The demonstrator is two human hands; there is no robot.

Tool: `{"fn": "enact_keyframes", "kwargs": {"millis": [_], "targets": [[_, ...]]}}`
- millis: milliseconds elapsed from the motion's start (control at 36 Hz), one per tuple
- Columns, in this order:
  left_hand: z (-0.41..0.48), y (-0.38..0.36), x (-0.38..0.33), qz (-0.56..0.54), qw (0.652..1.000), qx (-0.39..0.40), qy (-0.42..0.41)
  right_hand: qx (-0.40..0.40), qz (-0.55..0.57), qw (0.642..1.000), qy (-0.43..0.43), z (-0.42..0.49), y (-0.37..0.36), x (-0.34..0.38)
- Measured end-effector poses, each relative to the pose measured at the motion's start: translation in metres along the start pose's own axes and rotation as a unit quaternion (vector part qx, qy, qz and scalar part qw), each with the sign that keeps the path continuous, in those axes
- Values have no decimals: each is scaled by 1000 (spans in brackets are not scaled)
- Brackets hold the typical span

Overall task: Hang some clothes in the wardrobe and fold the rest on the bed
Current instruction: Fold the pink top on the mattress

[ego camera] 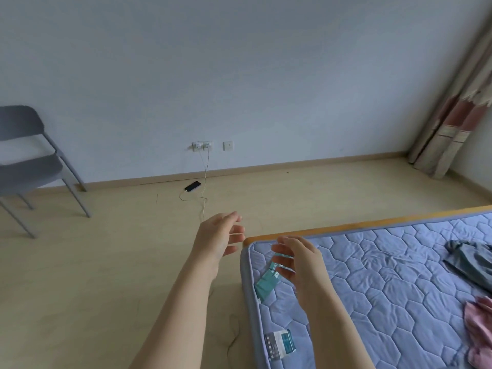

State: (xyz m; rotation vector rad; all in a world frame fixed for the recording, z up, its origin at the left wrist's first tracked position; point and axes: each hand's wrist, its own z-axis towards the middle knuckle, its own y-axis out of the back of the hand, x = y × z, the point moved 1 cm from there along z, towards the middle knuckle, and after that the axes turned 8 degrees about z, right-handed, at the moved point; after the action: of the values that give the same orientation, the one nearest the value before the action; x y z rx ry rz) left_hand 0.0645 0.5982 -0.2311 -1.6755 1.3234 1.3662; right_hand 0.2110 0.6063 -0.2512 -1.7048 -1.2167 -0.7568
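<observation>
Seen from the head camera, two bare forearms reach forward from the bottom edge. The left hand (218,235) hangs over the floor (106,262) just off the corner of the bed (372,224), its fingers spread and loosely straight, holding nothing. The right hand (299,259) is over the corner of the mattress (386,275), fingers apart and relaxed, a little blurred, and it grips nothing I can make out. The two hands do not touch.

Two labels lie on the quilted blue mattress. A teal label (266,284) sits just under the right hand's fingertips, and a grey and teal label (281,344) lies near the mattress edge at six o'clock. Both carry print, but it is too small and soft to read.

There are two pieces of clothing, both crumpled on the mattress and well apart from the hands. A grey garment (468,259) is at three o'clock and a pink garment (479,331) at four o'clock, partly cut off by the frame.

At nine o'clock one grey chair (26,161) stands by the wall. At twelve o'clock two wall sockets (202,146) sit side by side with one plain plate (228,146) beside them. A thin white cable (205,177) drops from the sockets to the floor near one dark phone (192,186). A striped curtain (452,115) hangs at two o'clock.
</observation>
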Motion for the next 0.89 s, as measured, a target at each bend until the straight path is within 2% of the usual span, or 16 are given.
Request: {"fn": "enact_keyframes", "kwargs": {"millis": [417,722,889], "targets": [[121,49,-6,-35,997,-59,30,32,-34,998,-37,106,-77,1],[297,129,-44,7,999,-18,38,31,-24,997,-65,242,-236,-2],[378,160,-75,-22,998,-20,49,17,-21,998,-50,298,-301,23]]}}
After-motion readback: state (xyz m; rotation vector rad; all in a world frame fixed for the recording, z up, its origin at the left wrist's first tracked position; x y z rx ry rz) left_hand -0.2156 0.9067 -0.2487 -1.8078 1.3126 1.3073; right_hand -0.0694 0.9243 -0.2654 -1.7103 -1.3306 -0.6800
